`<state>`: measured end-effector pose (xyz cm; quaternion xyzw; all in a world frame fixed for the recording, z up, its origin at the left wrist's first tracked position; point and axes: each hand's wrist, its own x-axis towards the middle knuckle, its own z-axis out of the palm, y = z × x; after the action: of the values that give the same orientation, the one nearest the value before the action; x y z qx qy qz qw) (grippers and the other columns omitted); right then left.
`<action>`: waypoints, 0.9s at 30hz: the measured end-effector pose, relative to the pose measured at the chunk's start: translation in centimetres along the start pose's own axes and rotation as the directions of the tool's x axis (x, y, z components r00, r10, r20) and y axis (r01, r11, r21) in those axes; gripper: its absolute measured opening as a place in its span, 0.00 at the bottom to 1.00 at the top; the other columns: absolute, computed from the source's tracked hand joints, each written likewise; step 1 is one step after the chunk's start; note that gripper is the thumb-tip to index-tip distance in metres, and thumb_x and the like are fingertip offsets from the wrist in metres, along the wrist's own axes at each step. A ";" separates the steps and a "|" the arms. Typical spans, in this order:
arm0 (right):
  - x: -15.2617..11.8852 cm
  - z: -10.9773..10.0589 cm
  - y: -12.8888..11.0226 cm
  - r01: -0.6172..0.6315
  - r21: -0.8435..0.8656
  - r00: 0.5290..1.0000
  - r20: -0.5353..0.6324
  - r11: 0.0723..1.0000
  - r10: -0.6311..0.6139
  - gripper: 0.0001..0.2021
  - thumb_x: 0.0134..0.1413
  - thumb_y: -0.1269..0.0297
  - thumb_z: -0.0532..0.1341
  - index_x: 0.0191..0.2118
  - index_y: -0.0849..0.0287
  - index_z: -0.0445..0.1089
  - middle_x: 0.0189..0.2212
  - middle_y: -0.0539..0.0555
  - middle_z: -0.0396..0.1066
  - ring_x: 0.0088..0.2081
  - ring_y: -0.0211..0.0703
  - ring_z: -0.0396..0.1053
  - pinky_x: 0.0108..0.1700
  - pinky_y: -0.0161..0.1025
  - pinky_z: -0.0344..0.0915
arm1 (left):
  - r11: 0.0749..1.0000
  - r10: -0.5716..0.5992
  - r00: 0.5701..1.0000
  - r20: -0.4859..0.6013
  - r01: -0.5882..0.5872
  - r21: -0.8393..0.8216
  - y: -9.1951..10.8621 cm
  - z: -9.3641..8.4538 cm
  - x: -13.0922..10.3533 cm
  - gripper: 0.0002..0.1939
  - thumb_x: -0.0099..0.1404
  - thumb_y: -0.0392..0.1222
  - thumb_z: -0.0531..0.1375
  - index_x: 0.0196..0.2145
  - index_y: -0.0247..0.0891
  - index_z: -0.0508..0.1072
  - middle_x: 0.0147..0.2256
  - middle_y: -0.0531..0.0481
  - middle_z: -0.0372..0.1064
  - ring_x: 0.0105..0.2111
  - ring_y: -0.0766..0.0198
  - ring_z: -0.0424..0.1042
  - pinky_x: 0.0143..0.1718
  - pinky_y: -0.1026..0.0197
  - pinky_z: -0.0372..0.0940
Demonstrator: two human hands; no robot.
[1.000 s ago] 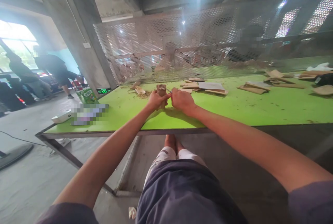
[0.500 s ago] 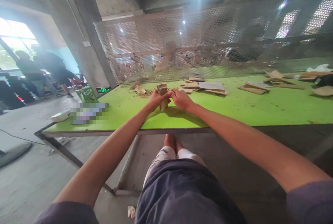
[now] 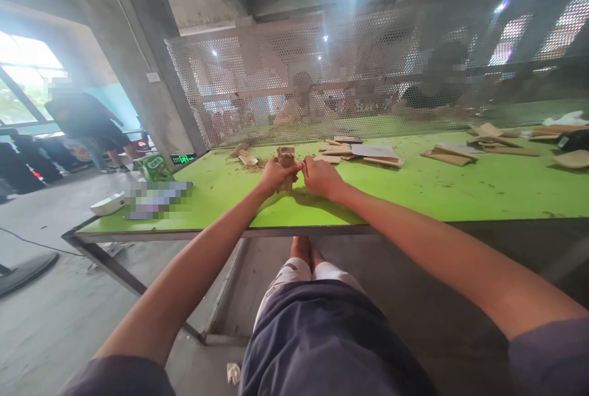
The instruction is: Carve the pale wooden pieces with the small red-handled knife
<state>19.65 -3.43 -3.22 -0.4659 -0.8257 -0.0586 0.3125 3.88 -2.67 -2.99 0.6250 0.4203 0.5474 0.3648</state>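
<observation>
My left hand (image 3: 275, 176) is wrapped round a brown carved piece of wood (image 3: 286, 153), held upright over the green table (image 3: 257, 209). My right hand (image 3: 323, 176) is closed beside it, its fingertips meeting my left thumb at the wood's right side. Whatever the right fingers grip is too small and covered to name. Crumbs and shavings (image 3: 257, 166) lie just behind my left hand, with a pale wooden piece (image 3: 248, 158) by them.
Flat wooden pieces (image 3: 338, 149) and a white sheet (image 3: 373, 151) lie behind my right hand. More flat pieces (image 3: 448, 156) are to the right. A green box (image 3: 156, 167) stands at left. Behind the table rises a perforated metal screen (image 3: 257, 89); people (image 3: 87, 116) stand far left.
My right hand has shifted very slightly left and turned a little against the wood. The left hand keeps its hold. People in the left background have moved.
</observation>
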 end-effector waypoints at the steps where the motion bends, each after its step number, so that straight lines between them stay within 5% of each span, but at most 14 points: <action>1: -0.2 -0.2 -0.2 -0.011 -0.042 1.000 -0.004 0.999 0.011 0.18 0.66 0.60 0.43 0.45 0.66 0.65 0.36 0.68 0.74 0.38 0.55 0.71 0.37 0.42 0.59 | 1.000 -0.001 1.000 -0.006 0.001 0.006 0.0 0.0 0.0 0.23 0.41 0.51 0.73 0.24 0.29 0.70 0.20 0.47 0.70 0.19 0.63 0.71 0.21 0.61 0.68; 10: -0.8 -1.1 -1.4 -0.049 -0.272 0.999 -0.035 0.961 0.041 0.17 0.66 0.61 0.42 0.46 0.64 0.63 0.38 0.66 0.74 0.38 0.55 0.72 0.36 0.42 0.60 | 0.999 0.026 1.000 -0.004 -0.026 0.027 0.2 0.2 -0.2 0.21 0.44 0.50 0.72 0.24 0.30 0.70 0.18 0.50 0.68 0.17 0.66 0.69 0.19 0.62 0.66; 15: -0.5 -1.0 -1.1 -0.071 -0.214 0.997 -0.048 0.974 0.062 0.17 0.67 0.59 0.44 0.46 0.64 0.63 0.38 0.65 0.74 0.37 0.53 0.72 0.35 0.41 0.58 | 0.998 0.022 0.999 -0.030 -0.023 -0.057 0.3 0.3 -0.3 0.20 0.44 0.47 0.72 0.25 0.30 0.69 0.18 0.50 0.68 0.17 0.65 0.69 0.21 0.61 0.68; 27: 0.6 -0.1 0.4 0.046 0.058 0.999 -0.027 0.997 -0.045 0.17 0.66 0.61 0.45 0.39 0.62 0.69 0.33 0.60 0.75 0.33 0.45 0.69 0.32 0.38 0.50 | 0.978 0.047 0.994 0.098 -0.026 -0.207 -0.9 0.0 0.3 0.22 0.45 0.50 0.72 0.30 0.31 0.71 0.23 0.49 0.71 0.22 0.63 0.73 0.27 0.57 0.72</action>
<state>19.81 -2.77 -2.93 -0.4369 -0.8334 -0.0473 0.3351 3.77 -2.03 -3.68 0.6188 0.3307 0.5618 0.4383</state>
